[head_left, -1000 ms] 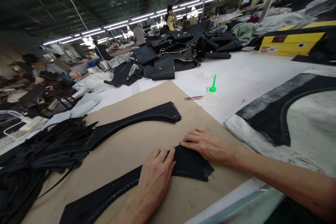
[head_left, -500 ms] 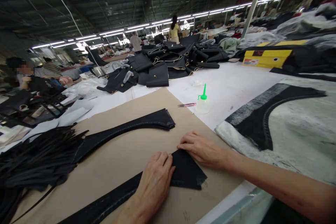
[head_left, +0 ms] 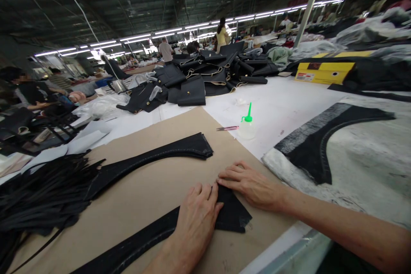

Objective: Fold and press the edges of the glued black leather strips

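A curved black fabric piece [head_left: 233, 209] with a stitched edge lies across the brown board [head_left: 167, 184] in front of me. My left hand [head_left: 201, 207] rests palm down on its middle, fingers stretched out and pressing on the cloth. At the upper edge, my right hand [head_left: 248, 184] lies with its fingers extended, their tips on the fabric close to my left fingertips. The underside of both hands is hidden. Farther back on the board is a stack of similar curved black pieces [head_left: 154, 152].
Black strips [head_left: 41, 197] lie in a heap at left. Pink-handled snips [head_left: 227, 128] and a green-tipped glue bottle [head_left: 248, 126] stand beyond the board. To the right, another black piece [head_left: 308, 150] lies on a whitish surface. Behind are black bags [head_left: 192, 90] and a yellow box [head_left: 324, 72].
My left hand has slid slightly right and up along the fabric, closer to my right hand. The right hand has barely moved, its fingers now straighter on the edge.
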The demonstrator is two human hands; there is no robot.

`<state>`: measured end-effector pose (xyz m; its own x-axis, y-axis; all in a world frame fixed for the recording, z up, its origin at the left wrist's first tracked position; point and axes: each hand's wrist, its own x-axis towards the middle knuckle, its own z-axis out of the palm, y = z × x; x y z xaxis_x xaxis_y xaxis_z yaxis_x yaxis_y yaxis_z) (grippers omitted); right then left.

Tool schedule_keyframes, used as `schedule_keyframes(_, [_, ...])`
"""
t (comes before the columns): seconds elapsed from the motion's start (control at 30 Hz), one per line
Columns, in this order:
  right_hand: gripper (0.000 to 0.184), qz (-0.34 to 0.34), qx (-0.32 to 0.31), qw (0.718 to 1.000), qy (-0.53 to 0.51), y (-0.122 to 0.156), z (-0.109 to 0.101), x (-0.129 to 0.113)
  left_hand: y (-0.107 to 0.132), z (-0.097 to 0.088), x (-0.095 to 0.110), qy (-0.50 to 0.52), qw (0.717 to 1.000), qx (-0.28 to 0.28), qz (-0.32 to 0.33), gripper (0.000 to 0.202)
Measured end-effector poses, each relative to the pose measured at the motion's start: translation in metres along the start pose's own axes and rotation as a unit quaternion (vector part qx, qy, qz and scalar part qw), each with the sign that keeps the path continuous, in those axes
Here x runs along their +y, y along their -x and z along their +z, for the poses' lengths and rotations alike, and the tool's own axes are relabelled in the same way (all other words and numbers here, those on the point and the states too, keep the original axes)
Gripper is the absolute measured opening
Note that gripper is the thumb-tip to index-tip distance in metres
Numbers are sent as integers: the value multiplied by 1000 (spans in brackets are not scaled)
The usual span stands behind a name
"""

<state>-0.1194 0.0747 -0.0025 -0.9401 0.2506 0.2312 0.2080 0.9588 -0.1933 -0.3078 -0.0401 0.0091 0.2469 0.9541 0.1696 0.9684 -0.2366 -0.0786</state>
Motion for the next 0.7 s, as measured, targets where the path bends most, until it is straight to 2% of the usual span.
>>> schedule_keyframes(0.13, [55, 34, -2, 999, -26, 9, 0, 2, 5, 5, 4, -8, 1000, 3, -3, 42])
schedule_keyframes(0.27, [56, 108, 44, 992, -43, 4, -1, -5, 6, 8, 7, 1, 1000, 26, -13, 46])
schedule_keyframes(0.47, [48, 71, 21, 997, -26, -4, 11, -22, 14, -2, 5, 70, 996, 12, -52, 44])
schedule_keyframes(0.53, [49, 69, 27, 997, -21, 0, 17, -18, 29, -8, -9, 115, 991, 18, -61, 39])
schedule_keyframes(0.6, [47, 69, 34, 997, -30, 3, 21, -11, 54, -15, -32, 153, 984, 36, -88, 28])
schedule_keyframes(0.7, [41, 90, 51, 993, -60, 4, 22, -4, 105, -24, -77, 170, 962, 52, -209, 32])
